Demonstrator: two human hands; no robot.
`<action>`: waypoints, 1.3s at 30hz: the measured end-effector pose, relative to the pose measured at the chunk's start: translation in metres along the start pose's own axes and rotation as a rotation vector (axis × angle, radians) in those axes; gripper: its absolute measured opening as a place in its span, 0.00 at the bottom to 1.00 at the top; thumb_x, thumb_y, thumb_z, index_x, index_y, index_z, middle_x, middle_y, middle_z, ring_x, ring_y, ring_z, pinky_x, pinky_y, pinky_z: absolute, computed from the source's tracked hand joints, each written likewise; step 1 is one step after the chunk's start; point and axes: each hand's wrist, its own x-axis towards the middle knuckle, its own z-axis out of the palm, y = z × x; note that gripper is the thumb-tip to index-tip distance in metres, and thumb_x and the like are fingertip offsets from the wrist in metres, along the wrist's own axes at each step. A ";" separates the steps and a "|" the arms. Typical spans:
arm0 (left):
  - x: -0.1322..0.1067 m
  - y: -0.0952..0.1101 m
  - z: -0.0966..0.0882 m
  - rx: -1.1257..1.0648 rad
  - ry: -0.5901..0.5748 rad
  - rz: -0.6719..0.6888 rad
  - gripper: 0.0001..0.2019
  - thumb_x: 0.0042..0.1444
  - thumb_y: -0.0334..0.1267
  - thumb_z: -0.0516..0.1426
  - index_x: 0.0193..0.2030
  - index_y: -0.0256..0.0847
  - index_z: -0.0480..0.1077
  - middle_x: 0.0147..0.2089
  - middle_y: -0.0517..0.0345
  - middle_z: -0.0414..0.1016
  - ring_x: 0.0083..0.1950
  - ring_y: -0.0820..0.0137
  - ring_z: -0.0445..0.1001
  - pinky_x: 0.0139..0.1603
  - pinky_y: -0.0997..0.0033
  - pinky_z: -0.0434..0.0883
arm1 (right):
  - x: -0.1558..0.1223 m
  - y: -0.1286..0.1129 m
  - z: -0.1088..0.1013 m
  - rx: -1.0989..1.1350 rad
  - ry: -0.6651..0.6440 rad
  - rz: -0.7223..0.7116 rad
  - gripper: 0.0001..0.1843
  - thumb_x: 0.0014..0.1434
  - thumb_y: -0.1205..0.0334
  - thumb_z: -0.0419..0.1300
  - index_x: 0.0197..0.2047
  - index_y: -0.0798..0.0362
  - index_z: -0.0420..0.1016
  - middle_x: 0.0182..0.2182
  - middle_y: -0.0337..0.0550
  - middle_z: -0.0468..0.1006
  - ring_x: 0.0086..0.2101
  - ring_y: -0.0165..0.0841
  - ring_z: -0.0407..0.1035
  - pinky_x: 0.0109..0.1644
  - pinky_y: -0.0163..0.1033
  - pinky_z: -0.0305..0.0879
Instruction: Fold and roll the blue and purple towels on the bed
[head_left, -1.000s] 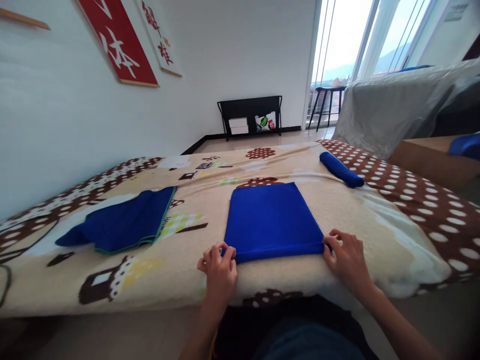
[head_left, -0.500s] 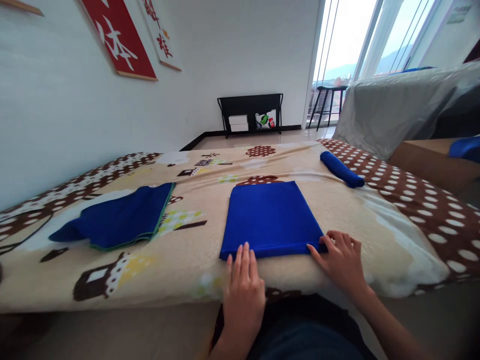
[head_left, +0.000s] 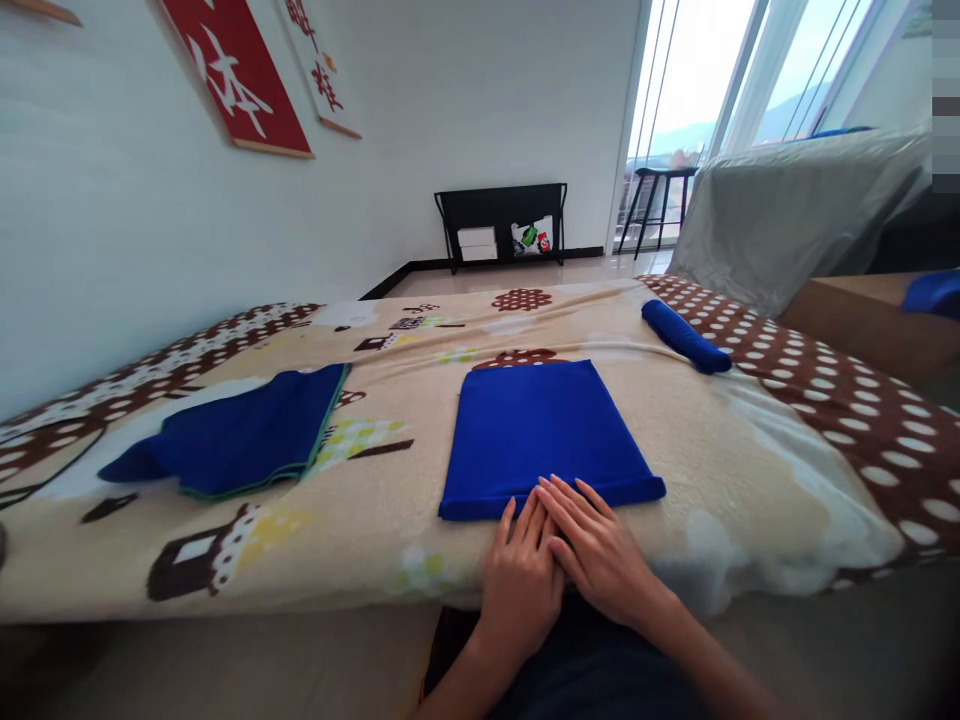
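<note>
A folded blue cloth (head_left: 544, 425) lies flat on the patterned blanket (head_left: 420, 560) near the bed's front edge. My left hand (head_left: 521, 580) and my right hand (head_left: 600, 550) rest side by side at the middle of the cloth's near edge. Both have fingers stretched flat, with the fingertips touching the cloth. Neither hand holds anything.
A pile of blue cloths with green trim (head_left: 240, 440) lies to the left. A rolled blue cloth (head_left: 684, 337) sits at the far right of the bed. Beyond are a black shelf (head_left: 501, 225), a covered sofa (head_left: 795, 215) and a stool (head_left: 652, 205).
Both hands let go of the cloth's near corners and slid inward, meeting flat at the middle of its near edge.
</note>
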 end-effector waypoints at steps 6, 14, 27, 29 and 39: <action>-0.036 -0.057 -0.013 0.132 0.047 -0.101 0.29 0.65 0.33 0.50 0.73 0.34 0.53 0.70 0.47 0.63 0.71 0.61 0.62 0.72 0.53 0.51 | -0.054 0.062 -0.010 -0.199 0.007 0.047 0.35 0.70 0.57 0.51 0.76 0.49 0.43 0.70 0.42 0.55 0.68 0.37 0.52 0.73 0.51 0.46; -0.056 -0.089 -0.030 0.089 0.041 -0.107 0.26 0.65 0.31 0.51 0.70 0.45 0.58 0.66 0.49 0.70 0.62 0.64 0.73 0.72 0.52 0.38 | -0.079 0.097 -0.018 -0.123 0.001 0.023 0.31 0.70 0.63 0.50 0.74 0.48 0.50 0.68 0.41 0.61 0.67 0.36 0.56 0.69 0.50 0.58; -0.043 -0.130 -0.039 -0.087 0.024 -0.242 0.13 0.60 0.37 0.58 0.48 0.57 0.78 0.49 0.58 0.76 0.51 0.61 0.73 0.55 0.55 0.58 | -0.078 0.125 -0.032 -0.085 0.067 0.238 0.14 0.65 0.55 0.58 0.52 0.35 0.79 0.52 0.44 0.75 0.51 0.42 0.70 0.55 0.54 0.64; -0.043 -0.133 -0.038 -0.107 0.004 -0.253 0.13 0.60 0.37 0.58 0.48 0.56 0.78 0.47 0.59 0.77 0.51 0.61 0.74 0.56 0.55 0.58 | -0.078 0.129 -0.035 -0.022 0.033 0.223 0.14 0.66 0.55 0.58 0.52 0.36 0.79 0.49 0.44 0.76 0.50 0.40 0.71 0.54 0.52 0.65; -0.044 -0.145 -0.038 -0.186 0.029 -0.338 0.09 0.62 0.44 0.58 0.44 0.54 0.80 0.44 0.58 0.77 0.45 0.64 0.75 0.51 0.59 0.63 | -0.079 0.143 -0.041 0.123 -0.009 0.232 0.15 0.67 0.52 0.56 0.51 0.39 0.80 0.46 0.43 0.77 0.44 0.34 0.73 0.48 0.42 0.74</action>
